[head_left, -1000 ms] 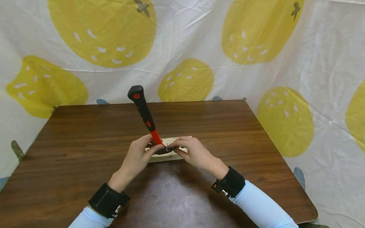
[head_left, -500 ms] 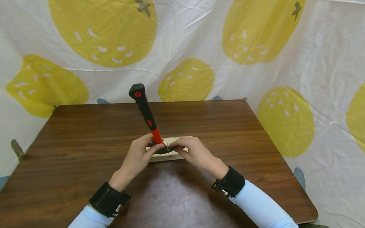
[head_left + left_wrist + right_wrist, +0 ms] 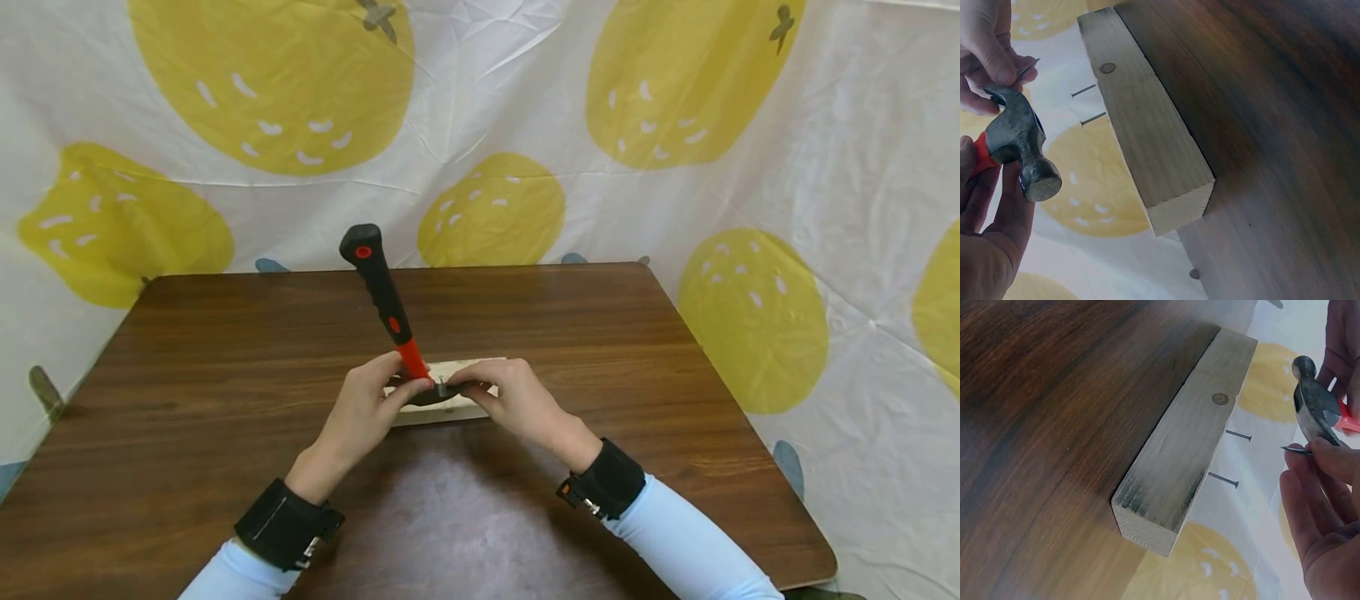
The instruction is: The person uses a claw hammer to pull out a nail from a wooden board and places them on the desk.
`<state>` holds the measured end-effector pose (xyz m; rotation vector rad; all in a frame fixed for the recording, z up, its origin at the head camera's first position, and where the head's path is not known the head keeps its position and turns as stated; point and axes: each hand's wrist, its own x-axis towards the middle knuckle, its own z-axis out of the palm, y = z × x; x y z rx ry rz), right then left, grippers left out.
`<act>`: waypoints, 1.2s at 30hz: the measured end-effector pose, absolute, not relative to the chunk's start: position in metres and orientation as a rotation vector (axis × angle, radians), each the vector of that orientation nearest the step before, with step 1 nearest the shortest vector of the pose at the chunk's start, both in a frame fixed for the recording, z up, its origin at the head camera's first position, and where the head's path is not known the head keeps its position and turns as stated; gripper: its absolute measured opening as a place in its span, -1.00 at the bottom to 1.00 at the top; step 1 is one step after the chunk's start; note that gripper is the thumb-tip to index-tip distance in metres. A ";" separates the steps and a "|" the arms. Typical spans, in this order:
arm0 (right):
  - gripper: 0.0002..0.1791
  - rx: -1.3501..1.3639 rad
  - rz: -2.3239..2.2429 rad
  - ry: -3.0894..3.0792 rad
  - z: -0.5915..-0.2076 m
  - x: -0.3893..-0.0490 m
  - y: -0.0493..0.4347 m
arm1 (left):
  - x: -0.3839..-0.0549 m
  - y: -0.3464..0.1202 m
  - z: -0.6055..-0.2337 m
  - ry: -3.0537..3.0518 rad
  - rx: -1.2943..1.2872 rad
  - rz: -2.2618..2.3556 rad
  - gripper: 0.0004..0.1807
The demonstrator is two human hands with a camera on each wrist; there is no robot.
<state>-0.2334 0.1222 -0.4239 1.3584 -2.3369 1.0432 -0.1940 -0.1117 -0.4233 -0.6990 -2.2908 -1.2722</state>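
My left hand grips a claw hammer close to its head, and the black and red handle points up and away. In the left wrist view the dark steel head hangs above the block, claw toward my right hand. Thumb and fingers of that hand pinch a loose nail right at the claw, its pointed end sticking out. Below both hands lies a pale wooden block. Two nails, a nearer one and another, stand part-driven in its top face.
The block rests on a brown wood-grain table with rounded corners. Behind and to the right hangs a white cloth printed with yellow fruit. Black bands with small cameras circle both wrists.
My right hand has shifted very slightly to the right along the claw. The hammer has tilted only a little, and my left hand stays in place on it.
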 end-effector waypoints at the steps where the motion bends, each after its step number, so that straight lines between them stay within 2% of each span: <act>1: -0.70 1.352 1.051 -2.338 -0.424 -0.233 0.122 | -0.194 -0.112 -0.424 -2.292 -0.700 -1.272 -0.79; 10: -0.64 1.228 1.081 -2.409 -0.422 -0.235 0.128 | -0.196 -0.115 -0.428 -2.307 -0.692 -1.196 -0.78; 19: -0.81 1.131 1.064 -2.481 -0.427 -0.240 0.139 | -0.201 -0.121 -0.432 -2.356 -0.667 -1.141 -0.78; 36: -0.81 0.855 0.854 -2.604 -0.431 -0.250 0.169 | -0.209 -0.127 -0.437 -2.476 -0.630 -1.024 -0.83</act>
